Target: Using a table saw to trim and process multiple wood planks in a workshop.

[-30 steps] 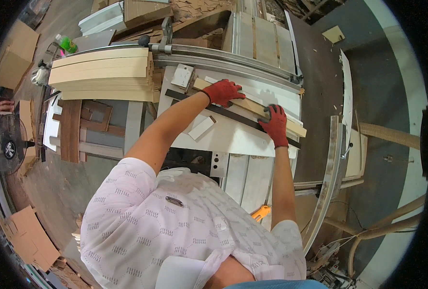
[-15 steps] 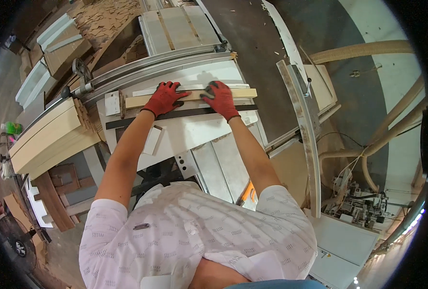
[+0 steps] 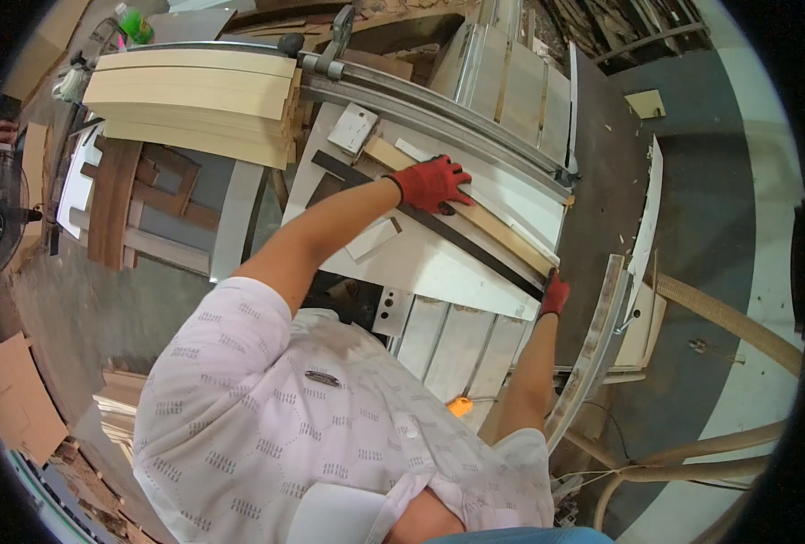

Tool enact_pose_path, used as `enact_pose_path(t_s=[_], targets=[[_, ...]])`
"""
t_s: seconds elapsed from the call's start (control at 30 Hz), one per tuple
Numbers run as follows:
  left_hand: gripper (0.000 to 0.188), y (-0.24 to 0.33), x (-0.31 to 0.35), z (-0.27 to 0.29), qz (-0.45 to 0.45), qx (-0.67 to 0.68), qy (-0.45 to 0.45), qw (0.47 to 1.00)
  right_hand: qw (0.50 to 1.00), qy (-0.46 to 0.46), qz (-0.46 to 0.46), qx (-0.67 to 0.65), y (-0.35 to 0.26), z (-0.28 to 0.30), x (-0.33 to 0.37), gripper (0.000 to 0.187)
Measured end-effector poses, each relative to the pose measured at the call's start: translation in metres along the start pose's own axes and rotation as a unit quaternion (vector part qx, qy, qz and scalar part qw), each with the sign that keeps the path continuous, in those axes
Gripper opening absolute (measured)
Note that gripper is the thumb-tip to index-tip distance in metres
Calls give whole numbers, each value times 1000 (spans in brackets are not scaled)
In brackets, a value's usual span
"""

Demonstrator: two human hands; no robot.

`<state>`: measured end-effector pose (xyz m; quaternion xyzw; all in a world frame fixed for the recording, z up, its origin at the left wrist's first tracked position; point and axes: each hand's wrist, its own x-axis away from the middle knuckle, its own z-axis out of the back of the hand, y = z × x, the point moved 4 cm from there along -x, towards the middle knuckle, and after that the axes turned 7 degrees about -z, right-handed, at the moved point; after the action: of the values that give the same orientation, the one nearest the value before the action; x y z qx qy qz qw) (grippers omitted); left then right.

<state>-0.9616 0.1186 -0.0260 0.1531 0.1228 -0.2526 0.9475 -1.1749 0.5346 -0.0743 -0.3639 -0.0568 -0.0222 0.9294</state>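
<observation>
A long pale wooden strip (image 3: 490, 223) lies slantwise on a white board (image 3: 389, 263), beside a thin white strip (image 3: 518, 230) and a dark strip (image 3: 475, 255). My left hand (image 3: 432, 184), in a red glove with dark fingertips, rests over the middle of the pale strip, fingers spread and thumb apart. At the strip's right end my right hand (image 3: 556, 296), gloved alike, has its fingers closed about the tip. Part of those fingers is hidden. A short white piece (image 3: 373, 238) lies on the board below my left wrist.
A metal fence rail (image 3: 439, 111) runs behind the board, with a white block (image 3: 353, 129) near it. Stacked cream boards (image 3: 194, 95) stand at the left. A long narrow board (image 3: 588, 349) and a ribbed hose (image 3: 724, 319) lie to the right.
The view has turned, so the board now slants down to the right. My right hand has slid from the middle of the pale strip to its right end. My left hand stays on the strip.
</observation>
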Motion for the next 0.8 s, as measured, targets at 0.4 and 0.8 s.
enact_pose_path(t_s=[0.4,0.8], targets=[[50,9,-25,-2,-6,-3,-46,999,994,59,68,66,13,20,6,43],[50,18,-49,-5,-36,-12,-47,998,973,18,-128,-191,91,31,-30,34]])
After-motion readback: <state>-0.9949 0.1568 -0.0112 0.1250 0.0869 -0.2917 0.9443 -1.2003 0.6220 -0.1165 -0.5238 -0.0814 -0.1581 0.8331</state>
